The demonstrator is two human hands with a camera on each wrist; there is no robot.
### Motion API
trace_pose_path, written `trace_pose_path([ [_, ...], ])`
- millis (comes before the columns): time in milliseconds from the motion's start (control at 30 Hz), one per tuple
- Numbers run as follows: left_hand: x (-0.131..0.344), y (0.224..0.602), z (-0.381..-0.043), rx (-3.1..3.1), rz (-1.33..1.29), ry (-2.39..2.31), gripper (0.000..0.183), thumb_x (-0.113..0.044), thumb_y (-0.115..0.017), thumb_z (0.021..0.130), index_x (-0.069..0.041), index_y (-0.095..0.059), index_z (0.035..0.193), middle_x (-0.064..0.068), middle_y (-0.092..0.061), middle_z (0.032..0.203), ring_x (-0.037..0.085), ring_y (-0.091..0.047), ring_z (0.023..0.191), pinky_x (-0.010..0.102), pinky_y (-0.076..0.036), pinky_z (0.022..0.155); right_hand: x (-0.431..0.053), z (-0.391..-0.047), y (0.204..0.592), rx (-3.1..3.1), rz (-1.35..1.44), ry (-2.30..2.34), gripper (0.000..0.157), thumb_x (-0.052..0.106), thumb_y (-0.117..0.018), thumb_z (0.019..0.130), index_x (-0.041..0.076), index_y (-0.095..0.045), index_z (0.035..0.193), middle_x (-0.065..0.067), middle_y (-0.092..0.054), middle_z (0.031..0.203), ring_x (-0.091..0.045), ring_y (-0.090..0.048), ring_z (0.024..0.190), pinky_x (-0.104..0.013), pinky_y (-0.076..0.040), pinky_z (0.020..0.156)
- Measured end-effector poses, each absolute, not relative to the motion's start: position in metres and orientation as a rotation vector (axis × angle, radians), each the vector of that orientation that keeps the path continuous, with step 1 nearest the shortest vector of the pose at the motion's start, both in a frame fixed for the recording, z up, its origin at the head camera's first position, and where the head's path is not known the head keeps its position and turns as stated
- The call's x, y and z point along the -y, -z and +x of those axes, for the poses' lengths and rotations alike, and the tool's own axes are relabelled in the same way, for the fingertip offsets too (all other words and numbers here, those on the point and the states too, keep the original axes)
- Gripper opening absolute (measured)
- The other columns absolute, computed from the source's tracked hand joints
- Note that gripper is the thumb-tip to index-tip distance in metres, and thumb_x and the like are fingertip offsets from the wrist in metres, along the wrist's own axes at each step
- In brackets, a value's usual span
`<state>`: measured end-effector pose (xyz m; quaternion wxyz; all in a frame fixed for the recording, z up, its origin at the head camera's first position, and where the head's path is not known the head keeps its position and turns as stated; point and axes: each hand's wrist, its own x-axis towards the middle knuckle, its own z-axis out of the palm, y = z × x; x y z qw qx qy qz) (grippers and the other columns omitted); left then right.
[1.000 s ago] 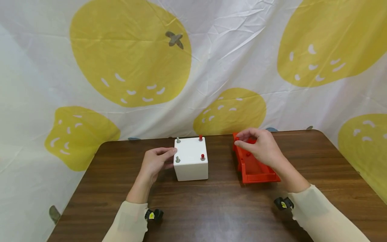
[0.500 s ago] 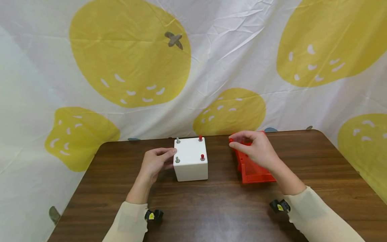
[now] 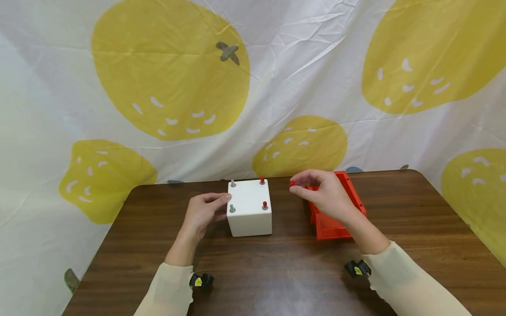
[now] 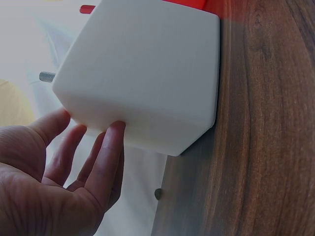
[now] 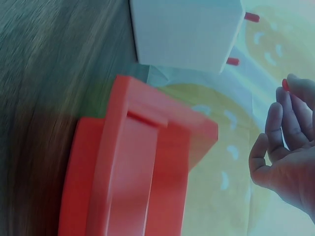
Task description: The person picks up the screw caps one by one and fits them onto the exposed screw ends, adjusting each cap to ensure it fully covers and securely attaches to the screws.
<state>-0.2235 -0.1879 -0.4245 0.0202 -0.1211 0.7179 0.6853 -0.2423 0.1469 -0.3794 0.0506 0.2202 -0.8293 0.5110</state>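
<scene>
The right hand's (image 3: 327,193) fingers were clamped on a small red cap (image 3: 292,184), too covered to show its long axis. Toward nine o'clock, across a gap, the white box (image 3: 249,195) stood on the desk (image 3: 253,267). Its near bare stud (image 3: 232,208) and far bare stud (image 3: 233,183) rose upright, nearer the left hand (image 3: 202,210), whose fingers, partly apart, touched the box.

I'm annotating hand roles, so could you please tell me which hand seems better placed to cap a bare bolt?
Probably the right hand: it pinches a red cap, while the left hand touches the white box.
</scene>
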Motion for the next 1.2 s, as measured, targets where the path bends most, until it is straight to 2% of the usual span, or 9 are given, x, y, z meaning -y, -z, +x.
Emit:
trace_pose_path([
  [233,0.188,0.424,-0.224,-2.219,-0.383,-2.134,0.032,-0.021,-0.085,0.094,0.0,-0.078,0.118,0.016,-0.074,0.12,0.03,-0.074,0.1,0.043,-0.066,0.084,-0.133,-0.244,0.38,2.523,0.73,-1.546,0.017,0.027,-0.086,0.093,0.019,-0.08,0.107,0.001,-0.074,0.093,-0.023,-0.065,0.086,-0.03,-0.056,0.07],
  [433,0.187,0.424,-0.224,-2.225,-0.379,-2.13,0.032,-0.022,-0.085,0.094,-0.001,-0.079,0.117,0.015,-0.074,0.12,0.03,-0.074,0.099,0.04,-0.066,0.081,-0.118,-0.244,0.378,2.522,0.767,-1.58,0.018,0.023,-0.086,0.094,0.017,-0.081,0.11,0.003,-0.076,0.098,-0.021,-0.067,0.09,-0.031,-0.06,0.076],
  [633,0.185,0.423,-0.225,-2.227,-0.378,-2.121,0.032,-0.022,-0.085,0.095,-0.001,-0.079,0.117,0.015,-0.074,0.12,0.03,-0.074,0.1,0.043,-0.066,0.084,-0.104,-0.245,0.378,2.495,0.824,-1.616,0.017,0.018,-0.085,0.094,0.014,-0.081,0.11,0.002,-0.076,0.099,-0.021,-0.068,0.091,-0.039,-0.062,0.082],
  [767,0.185,0.423,-0.226,-2.226,-0.381,-2.12,0.032,-0.023,-0.085,0.095,-0.001,-0.079,0.118,0.015,-0.073,0.12,0.03,-0.074,0.1,0.042,-0.066,0.084,-0.093,-0.246,0.378,2.477,0.86,-1.645,0.017,0.016,-0.085,0.092,0.012,-0.081,0.108,0.002,-0.076,0.099,-0.021,-0.069,0.09,-0.039,-0.063,0.084],
  [833,0.185,0.423,-0.226,-2.23,-0.381,-2.118,0.033,-0.023,-0.085,0.094,-0.001,-0.079,0.118,0.015,-0.073,0.121,0.029,-0.074,0.1,0.041,-0.066,0.083,-0.088,-0.247,0.379,2.472,0.875,-1.645,0.016,0.015,-0.086,0.092,0.012,-0.081,0.106,0.002,-0.077,0.098,-0.02,-0.069,0.089,-0.036,-0.063,0.083],
  [1100,0.183,0.423,-0.227,-2.233,-0.391,-2.11,0.033,-0.024,-0.085,0.094,-0.002,-0.079,0.118,0.015,-0.072,0.124,0.026,-0.073,0.1,0.038,-0.066,0.08,-0.073,-0.247,0.381,2.445,0.919,-1.73,0.013,0.011,-0.086,0.091,0.008,-0.078,0.102,-0.003,-0.074,0.091,-0.029,-0.069,0.076,-0.03,-0.06,0.064],
  [1200,0.182,0.424,-0.227,-2.241,-0.394,-2.094,0.033,-0.025,-0.085,0.094,-0.003,-0.079,0.118,0.015,-0.072,0.123,0.026,-0.073,0.099,0.039,-0.066,0.081,-0.07,-0.247,0.382,2.434,0.919,-1.725,0.016,0.011,-0.087,0.091,0.006,-0.079,0.104,-0.003,-0.075,0.091,-0.028,-0.068,0.076,-0.029,-0.059,0.061],
])
